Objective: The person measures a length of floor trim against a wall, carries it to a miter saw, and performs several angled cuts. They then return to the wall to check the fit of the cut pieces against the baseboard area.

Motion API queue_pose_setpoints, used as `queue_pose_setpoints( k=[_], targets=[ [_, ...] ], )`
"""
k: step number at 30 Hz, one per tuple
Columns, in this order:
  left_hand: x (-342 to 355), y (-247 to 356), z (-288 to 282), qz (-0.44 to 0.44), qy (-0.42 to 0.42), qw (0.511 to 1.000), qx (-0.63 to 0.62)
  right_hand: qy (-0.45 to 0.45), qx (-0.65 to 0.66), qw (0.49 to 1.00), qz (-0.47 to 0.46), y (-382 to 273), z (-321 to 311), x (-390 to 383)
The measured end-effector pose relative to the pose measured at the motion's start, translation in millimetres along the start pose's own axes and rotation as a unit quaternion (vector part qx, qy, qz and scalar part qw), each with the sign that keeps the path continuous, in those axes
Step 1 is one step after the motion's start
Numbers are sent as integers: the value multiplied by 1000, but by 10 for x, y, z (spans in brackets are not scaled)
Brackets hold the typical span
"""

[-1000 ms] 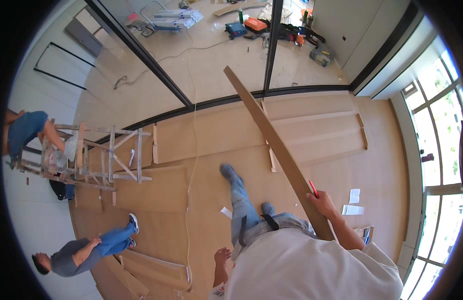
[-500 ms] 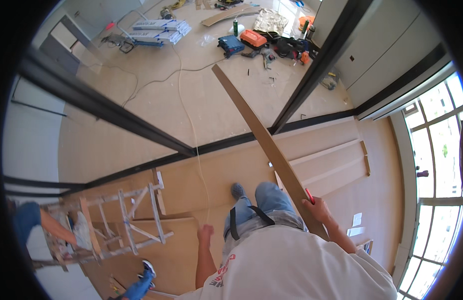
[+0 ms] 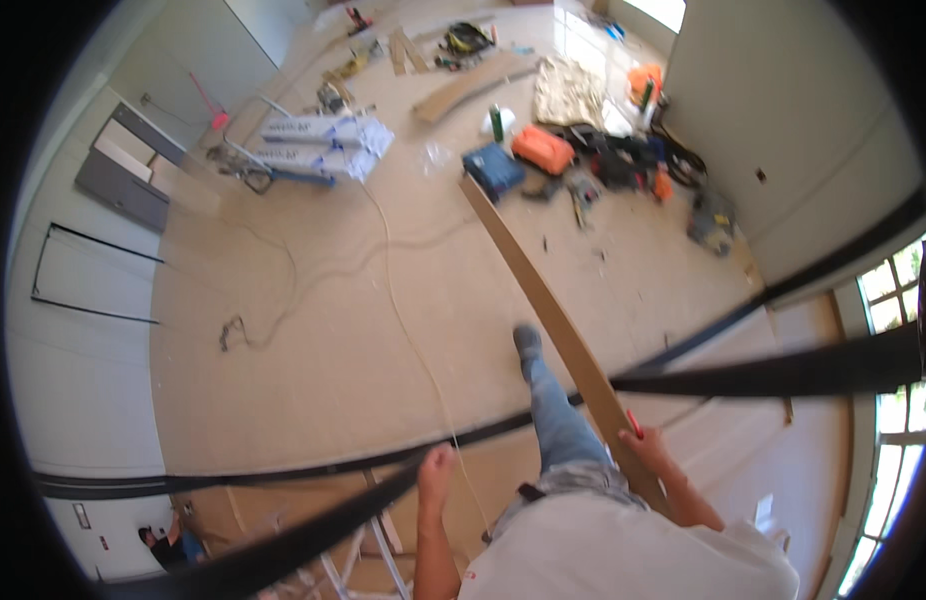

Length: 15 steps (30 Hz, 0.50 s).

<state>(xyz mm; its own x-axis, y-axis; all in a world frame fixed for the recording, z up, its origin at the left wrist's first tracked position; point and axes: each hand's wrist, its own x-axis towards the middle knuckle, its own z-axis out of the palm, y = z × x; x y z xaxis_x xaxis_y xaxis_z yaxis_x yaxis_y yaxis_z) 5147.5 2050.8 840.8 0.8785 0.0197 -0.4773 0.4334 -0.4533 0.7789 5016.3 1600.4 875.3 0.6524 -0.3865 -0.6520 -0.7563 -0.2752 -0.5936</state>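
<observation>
A long, narrow brown board (image 3: 548, 298) slants forward and left from my right side, its far end in front of a blue case. My right hand (image 3: 651, 452) grips it near the close end. A slim red pen (image 3: 634, 424) sticks up from the same hand. My left hand (image 3: 436, 472) hangs in front of me with its fingers curled in, and nothing shows in it. Close by it runs a pale cord (image 3: 415, 335). One foot, in a grey shoe (image 3: 527, 341), is past the black floor track (image 3: 313, 466).
Dark frame posts (image 3: 783, 370) stand on both sides of me. Ahead lie a blue case (image 3: 493, 170), an orange case (image 3: 543, 149), several tools and a cart of white boxes (image 3: 323, 148). A ladder (image 3: 358, 560) and another person (image 3: 168, 545) are behind on the left.
I have stepped forward between the frame posts, one foot now past the track. The board has come along in my right hand. The cases and cart appear nearer.
</observation>
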Motion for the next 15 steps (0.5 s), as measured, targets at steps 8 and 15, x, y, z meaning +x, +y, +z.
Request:
queue_pose_setpoints(
  k=[8, 15],
  targets=[
    [1265, 190, -253, -155, -114, 975, 107, 11, 26, 999, -32, -2401, -472, 2074],
    [2268, 1925, -539, -339, -9, 936, 98, 51, 16, 997, -48, -4412, -915, 3296]
  ],
)
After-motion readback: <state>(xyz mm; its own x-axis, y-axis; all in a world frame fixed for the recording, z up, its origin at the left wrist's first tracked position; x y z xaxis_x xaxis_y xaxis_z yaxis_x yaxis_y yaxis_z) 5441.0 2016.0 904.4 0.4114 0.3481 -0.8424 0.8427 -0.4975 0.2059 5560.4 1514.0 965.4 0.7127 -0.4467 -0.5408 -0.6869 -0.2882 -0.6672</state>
